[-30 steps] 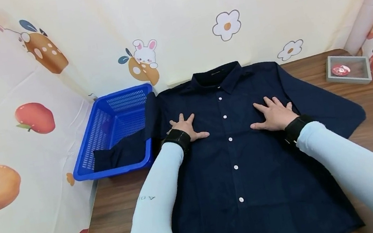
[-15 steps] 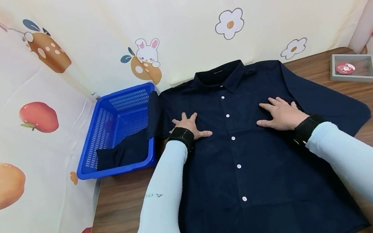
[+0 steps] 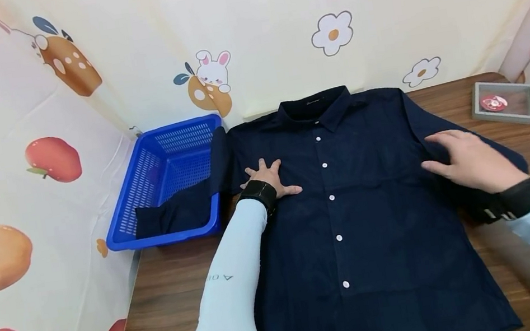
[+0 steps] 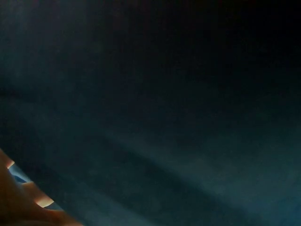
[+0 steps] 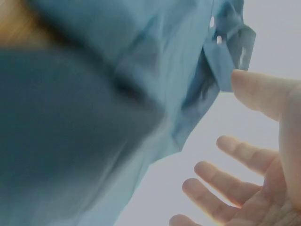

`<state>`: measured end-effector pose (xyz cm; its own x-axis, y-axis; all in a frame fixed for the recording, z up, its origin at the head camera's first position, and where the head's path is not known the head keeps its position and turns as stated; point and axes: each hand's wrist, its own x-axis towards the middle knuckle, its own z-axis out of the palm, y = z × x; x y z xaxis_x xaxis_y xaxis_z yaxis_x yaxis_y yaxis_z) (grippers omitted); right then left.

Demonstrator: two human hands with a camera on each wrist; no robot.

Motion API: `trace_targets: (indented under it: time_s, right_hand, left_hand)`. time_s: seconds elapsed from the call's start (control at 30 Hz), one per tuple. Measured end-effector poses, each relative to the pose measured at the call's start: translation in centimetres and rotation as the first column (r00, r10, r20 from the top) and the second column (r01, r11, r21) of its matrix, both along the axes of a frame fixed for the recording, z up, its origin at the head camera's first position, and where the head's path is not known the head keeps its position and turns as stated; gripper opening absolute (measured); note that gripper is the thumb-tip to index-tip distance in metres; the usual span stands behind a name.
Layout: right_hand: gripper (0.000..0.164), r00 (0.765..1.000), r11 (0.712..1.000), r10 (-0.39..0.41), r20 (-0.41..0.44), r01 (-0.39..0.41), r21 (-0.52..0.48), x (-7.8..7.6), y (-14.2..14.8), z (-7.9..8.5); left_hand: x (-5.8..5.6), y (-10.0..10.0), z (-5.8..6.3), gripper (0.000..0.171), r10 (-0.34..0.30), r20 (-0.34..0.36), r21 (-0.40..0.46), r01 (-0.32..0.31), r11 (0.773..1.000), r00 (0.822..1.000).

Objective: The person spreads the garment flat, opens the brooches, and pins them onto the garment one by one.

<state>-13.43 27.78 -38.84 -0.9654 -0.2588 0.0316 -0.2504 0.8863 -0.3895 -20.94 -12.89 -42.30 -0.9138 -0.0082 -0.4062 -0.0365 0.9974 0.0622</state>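
Observation:
A dark navy button-up shirt [image 3: 369, 218] lies front up on the wooden table, collar toward the wall. My left hand [image 3: 267, 177] rests on its left chest with fingers spread; the left wrist view is mostly dark cloth, with a bit of that hand [image 4: 33, 202] in the lower corner. My right hand [image 3: 472, 156] is over the sleeve at the shirt's right side, fingers extended. In the right wrist view the right hand [image 5: 254, 179] shows straight, parted fingers holding nothing, with the shirt [image 5: 117, 117] beside them. The left sleeve [image 3: 179, 208] hangs into the blue basket.
The blue plastic basket [image 3: 125, 243] stands at the table's left, beside the shirt. A grey tray [image 3: 513, 119] with a small red-and-white item [image 3: 493, 103] sits at the back right. A patterned curtain [image 3: 266, 29] borders the wooden table [image 3: 172, 303] at the back and sides.
My right hand has moved off the shirt's chest, out to the right over the sleeve. The left hand stays where it was on the shirt.

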Motion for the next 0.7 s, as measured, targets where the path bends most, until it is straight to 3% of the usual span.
trace_targets:
  time_s: [0.13,0.33,0.47,0.57,0.7]
  right_hand:
    - [0.071,0.995,0.995,-0.1,0.011,0.099,0.028,0.8,3.7,-0.2]
    - [0.082,0.967,0.965,-0.25,0.057,0.244,0.093,2.7,7.8,-1.0]
    - [0.071,0.951,0.948,-0.306,0.035,0.301,0.102,4.4,8.7,-1.4]
    - [0.061,0.956,0.957,-0.281,0.082,0.272,0.104,5.4,8.2,-1.9]
    - [0.06,0.957,0.98,-0.176,0.231,0.15,0.129,6.1,6.9,-2.4]
  left_hand:
    - [0.2,0.1,0.3,0.109,-0.005,0.017,-0.009,0.006,1.0,1.0]
    - [0.5,0.1,0.9,0.108,-0.013,0.032,-0.02,0.014,1.0,0.999]
    - [0.6,0.2,1.1,0.107,-0.016,0.029,-0.023,0.017,1.0,0.999]
    - [0.5,0.1,1.0,0.108,-0.018,0.029,-0.025,0.019,1.0,0.999]
    - [0.4,0.0,0.5,0.109,-0.018,0.026,-0.019,0.018,1.0,1.0]
